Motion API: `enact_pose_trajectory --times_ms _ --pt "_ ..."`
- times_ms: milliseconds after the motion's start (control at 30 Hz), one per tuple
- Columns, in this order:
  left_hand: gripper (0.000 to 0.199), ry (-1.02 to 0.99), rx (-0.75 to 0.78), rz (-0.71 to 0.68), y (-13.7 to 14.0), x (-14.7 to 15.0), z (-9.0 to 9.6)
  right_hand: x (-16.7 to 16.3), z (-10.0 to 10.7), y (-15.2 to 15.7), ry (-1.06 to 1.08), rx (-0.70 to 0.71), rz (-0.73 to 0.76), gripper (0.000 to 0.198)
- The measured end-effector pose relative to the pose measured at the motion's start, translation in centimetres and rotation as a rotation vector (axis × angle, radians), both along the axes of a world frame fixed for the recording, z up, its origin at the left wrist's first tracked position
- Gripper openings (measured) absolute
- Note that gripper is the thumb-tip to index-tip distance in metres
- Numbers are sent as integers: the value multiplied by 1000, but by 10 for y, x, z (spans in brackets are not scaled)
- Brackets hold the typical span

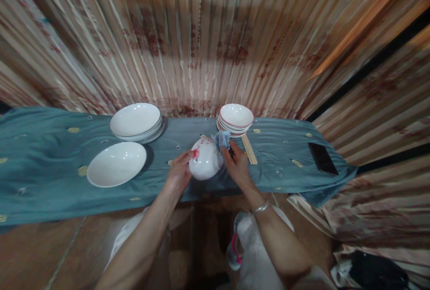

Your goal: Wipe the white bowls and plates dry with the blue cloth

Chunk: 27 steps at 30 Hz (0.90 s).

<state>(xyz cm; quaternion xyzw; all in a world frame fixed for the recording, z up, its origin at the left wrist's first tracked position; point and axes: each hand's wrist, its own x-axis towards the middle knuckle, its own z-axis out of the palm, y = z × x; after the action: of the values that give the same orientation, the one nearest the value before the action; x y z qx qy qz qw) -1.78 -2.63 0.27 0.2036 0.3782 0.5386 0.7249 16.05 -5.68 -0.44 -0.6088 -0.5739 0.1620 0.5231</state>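
A white bowl (205,164) with red flowers is tilted on its side above the near part of the table, its outer face toward me. My left hand (181,169) grips it from the left, fingers closed on its edge. On the other side, my right hand (237,160) pinches a pale blue cloth (221,139) against the bowl's right rim. Behind the cloth stands a stack of small red-rimmed bowls (236,117). A bundle of chopsticks (249,149) lies just right of my right hand.
Stacked large white dishes (136,122) stand at the back left, with a single white dish (117,164) in front of them. A black phone (322,158) lies at the right end of the teal tablecloth (282,146). Patterned curtains (208,48) hang right behind the table.
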Motion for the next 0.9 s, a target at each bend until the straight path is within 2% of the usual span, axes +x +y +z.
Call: enact_pose_trajectory --times_ms 67,167,300,433,600,767,900 --pt "25 -3 -2 -38 0 1 -5 -2 -2 2 -75 36 18 44" --pt "26 0 23 -45 1 3 -10 -12 1 2 -265 75 122 46" --pt "23 22 68 -42 4 3 -12 -32 10 0 -567 34 244 43" --pt "20 8 79 -33 6 1 -15 -43 15 4 -691 -14 277 40" --pt "22 -19 37 -19 9 -1 -20 -38 12 19 -607 -28 305 40" --pt "25 10 33 -37 15 -2 -22 -28 6 36 -433 -3 338 41" --pt "21 21 12 -27 17 -1 -23 -18 -5 45 -276 -40 329 43"
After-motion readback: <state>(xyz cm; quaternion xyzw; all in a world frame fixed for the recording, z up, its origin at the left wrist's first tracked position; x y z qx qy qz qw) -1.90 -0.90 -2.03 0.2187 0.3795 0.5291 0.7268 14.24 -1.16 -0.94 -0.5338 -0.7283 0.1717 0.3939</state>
